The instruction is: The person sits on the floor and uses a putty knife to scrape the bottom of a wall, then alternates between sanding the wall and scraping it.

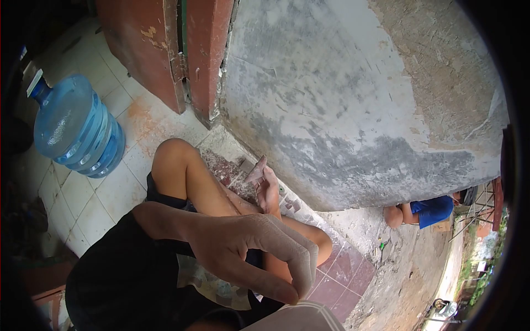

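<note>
My left hand [251, 251], dusty and close to the camera, reaches across from the left with thumb and fingers pinched together. Its fingertips meet at the edge of a pale piece with stitched lines [309, 317], which looks like cloth. Farther off, my right hand [269, 193] is partly hidden behind the left. It holds a dusty, pointed flat piece [256, 170] whose kind I cannot make out. Beside that hand runs a narrow ledge [229, 151] along the wall, with white powder and dark reddish patches. A small grey square piece [247, 165] lies there.
A grey plastered wall [342, 110] rises ahead, next to a reddish-brown door frame [207, 60]. To the left, a large blue water bottle [80, 129] stands on dusty white tiles [99, 207]. Another person in blue [430, 211] is low beyond the wall's right end.
</note>
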The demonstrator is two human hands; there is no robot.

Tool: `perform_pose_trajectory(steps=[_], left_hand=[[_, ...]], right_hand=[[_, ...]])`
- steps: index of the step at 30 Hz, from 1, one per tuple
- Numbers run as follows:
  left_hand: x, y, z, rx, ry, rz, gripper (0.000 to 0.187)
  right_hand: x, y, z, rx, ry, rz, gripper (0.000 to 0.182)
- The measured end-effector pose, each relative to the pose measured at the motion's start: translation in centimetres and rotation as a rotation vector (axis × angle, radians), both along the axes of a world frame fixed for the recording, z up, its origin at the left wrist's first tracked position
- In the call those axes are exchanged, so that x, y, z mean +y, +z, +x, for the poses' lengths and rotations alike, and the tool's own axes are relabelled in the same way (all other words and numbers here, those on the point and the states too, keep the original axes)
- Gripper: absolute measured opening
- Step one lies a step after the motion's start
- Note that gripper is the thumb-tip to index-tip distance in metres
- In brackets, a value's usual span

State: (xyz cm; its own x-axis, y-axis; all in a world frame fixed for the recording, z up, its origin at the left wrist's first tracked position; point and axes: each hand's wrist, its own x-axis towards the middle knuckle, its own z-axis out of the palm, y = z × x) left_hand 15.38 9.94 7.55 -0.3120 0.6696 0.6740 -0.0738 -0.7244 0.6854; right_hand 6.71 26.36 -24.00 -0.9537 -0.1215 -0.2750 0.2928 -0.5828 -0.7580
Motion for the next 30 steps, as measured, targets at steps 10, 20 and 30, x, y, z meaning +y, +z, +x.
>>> perform_pose_trajectory(steps=[10, 20, 30], left_hand=[[-0.1, 0.1, 0.0, 0.062, 0.1, 0.018, 0.011], [-0.7, 0.4, -0.1, 0.098, 0.119, -0.021, 0.015], [-1.1, 0.6, -0.3, 0.094, 0.132, -0.031, 0.016]], right_hand=[[0.1, -0.2, 0.0, 0.015, 0.005, -0.01, 0.033], [0.1, -0.6, -0.1, 0.016, 0.012, -0.003, 0.035], [0.1, 0.1, 0.1, 0.013, 0.014, -0.104, 0.017]])
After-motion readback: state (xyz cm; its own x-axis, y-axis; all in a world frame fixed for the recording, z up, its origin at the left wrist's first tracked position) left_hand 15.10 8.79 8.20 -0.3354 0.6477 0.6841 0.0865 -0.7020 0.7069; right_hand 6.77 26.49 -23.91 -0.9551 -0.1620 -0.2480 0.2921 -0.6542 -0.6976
